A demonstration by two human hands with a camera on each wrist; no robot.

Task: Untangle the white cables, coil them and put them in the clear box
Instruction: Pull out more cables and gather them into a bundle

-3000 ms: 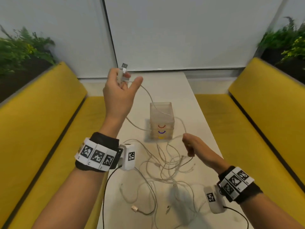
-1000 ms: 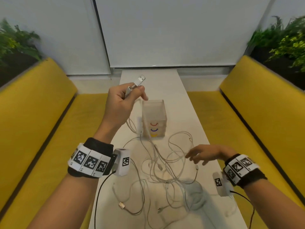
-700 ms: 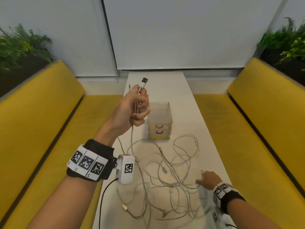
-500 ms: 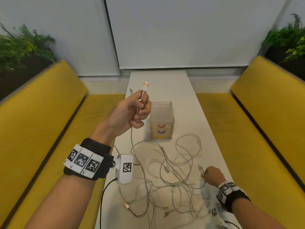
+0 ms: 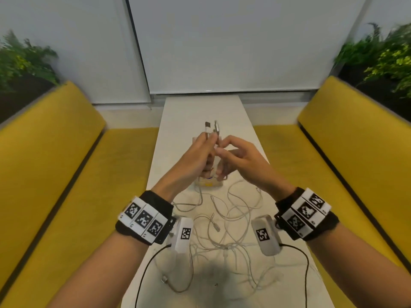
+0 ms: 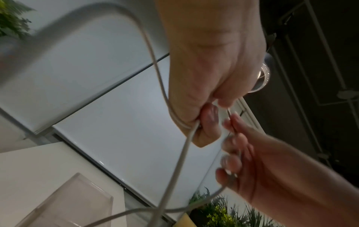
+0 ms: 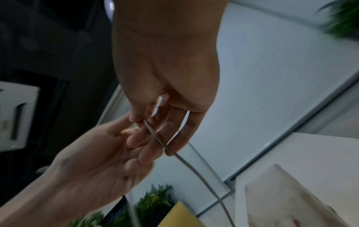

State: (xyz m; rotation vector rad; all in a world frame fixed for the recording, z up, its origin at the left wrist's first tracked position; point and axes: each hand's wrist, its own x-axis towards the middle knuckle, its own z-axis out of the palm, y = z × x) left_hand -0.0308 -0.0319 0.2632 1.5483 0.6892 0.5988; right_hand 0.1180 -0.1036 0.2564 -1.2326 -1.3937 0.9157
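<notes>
Left hand point(image 5: 195, 158) raised above the table point(image 5: 200, 112), fingers curled round two plug ends point(image 5: 212, 127) that stick up side by side above the knuckles. Right hand point(image 5: 240, 161) close against it on the right, thumb and forefinger pinching the cable point(image 7: 186, 161) just below the plugs; the other fingers are loosely bent, and the strand runs down past them. The left wrist view shows strands point(image 6: 174, 161) dropping from the fist in long slack curves.

Handling, as I judge it: thin, light, limp cord that holds no shape by itself, so a coil must be pinned by fingers or it springs apart. The smooth jacket will slide through a light pinch, which is handy for drawing loops. The plugs are the only stiff parts and the best place to anchor; pulling hard risks tightening knots.

Both held ends trail down to the tangle point(image 5: 224, 221), which lies on the table below and nearer than the hands, between the wrists. A loose plug point(image 5: 165, 280) lies at the near left edge of the heap. The box point(image 5: 209, 183) stands just beyond the tangle, mostly hidden behind the hands; whether anything is inside it I cannot tell.
</notes>
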